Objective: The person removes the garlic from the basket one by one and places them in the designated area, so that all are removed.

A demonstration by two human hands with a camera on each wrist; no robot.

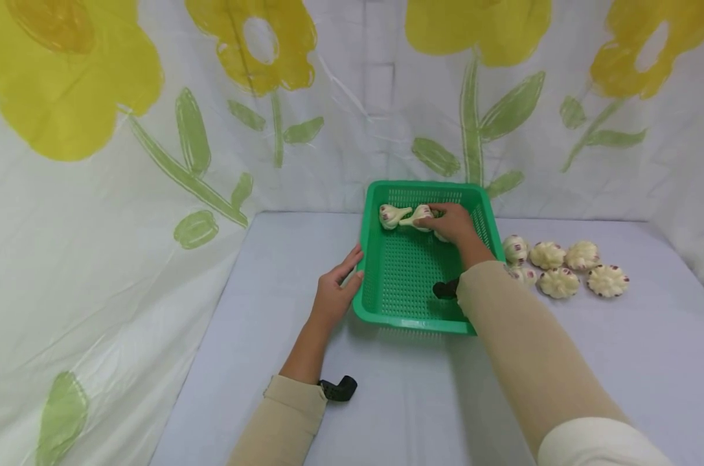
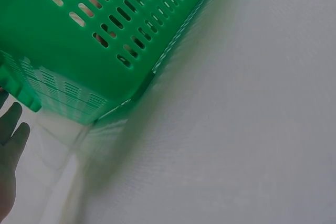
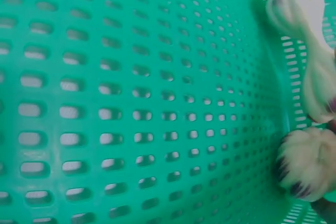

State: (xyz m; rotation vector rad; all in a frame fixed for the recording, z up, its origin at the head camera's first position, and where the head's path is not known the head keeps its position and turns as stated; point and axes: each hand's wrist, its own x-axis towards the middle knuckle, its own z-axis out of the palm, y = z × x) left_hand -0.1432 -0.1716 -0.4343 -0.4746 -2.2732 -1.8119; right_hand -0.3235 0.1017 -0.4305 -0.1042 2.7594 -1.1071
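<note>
A green plastic basket (image 1: 410,272) with a perforated floor stands on the table. Inside, near its back wall, my right hand (image 1: 455,223) pinches a garlic bulb (image 1: 424,215) whose stem points left. Another garlic bulb (image 1: 389,219) lies to its left, the two stems almost meeting. Partly hidden under the right hand is a third garlic bulb (image 3: 304,163), clearer in the right wrist view. My left hand (image 1: 333,294) rests against the basket's left side, fingers extended along the rim; the left wrist view shows the fingers (image 2: 16,135) only at its edge.
Several more garlic bulbs (image 1: 558,283) sit in two rows on the table right of the basket, close to its wall. The table (image 1: 282,278) has a pale cover. Behind it hangs a white curtain (image 1: 340,149) printed with yellow flowers.
</note>
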